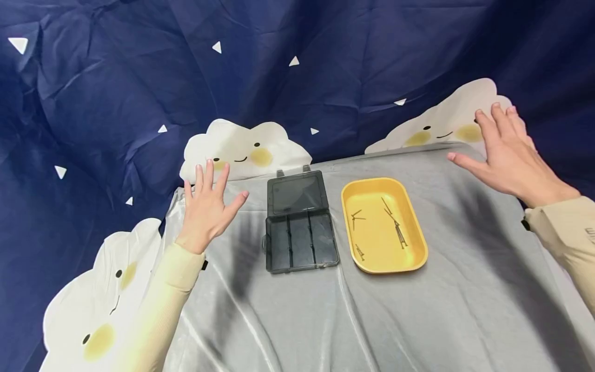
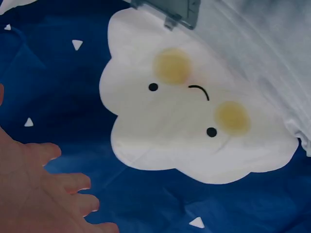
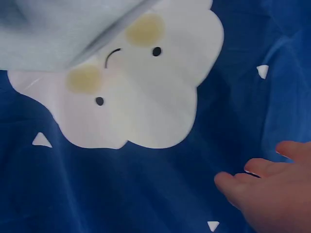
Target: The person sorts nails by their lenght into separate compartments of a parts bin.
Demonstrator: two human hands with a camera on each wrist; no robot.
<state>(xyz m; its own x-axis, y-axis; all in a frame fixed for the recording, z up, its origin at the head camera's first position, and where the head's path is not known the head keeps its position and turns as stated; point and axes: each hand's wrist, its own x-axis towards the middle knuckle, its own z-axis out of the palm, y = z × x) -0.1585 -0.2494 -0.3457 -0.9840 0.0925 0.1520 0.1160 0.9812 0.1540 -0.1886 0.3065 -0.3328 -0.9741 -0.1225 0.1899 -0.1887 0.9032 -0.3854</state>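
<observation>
Hovering near the far left corner of the table (image 1: 302,320), the left hand (image 1: 205,211) has its fingers apart; the right hand (image 1: 510,157), fingers also apart, hovers near the far right corner. Between them, by the far edge, lie an open 3-compartment box (image 1: 301,240) and a yellow tray (image 1: 378,266) holding dark slender pieces (image 1: 400,235).

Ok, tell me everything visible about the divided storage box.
The divided storage box is smoky grey, see-through, apparently plastic. Its lid is open, tipped back, with two latches at the far edge. Two dividers split the base into three compartments; a small loop sticks out at left. It sits on grey cloth left of the yellow tray, with left hand and right hand both clear.
</observation>
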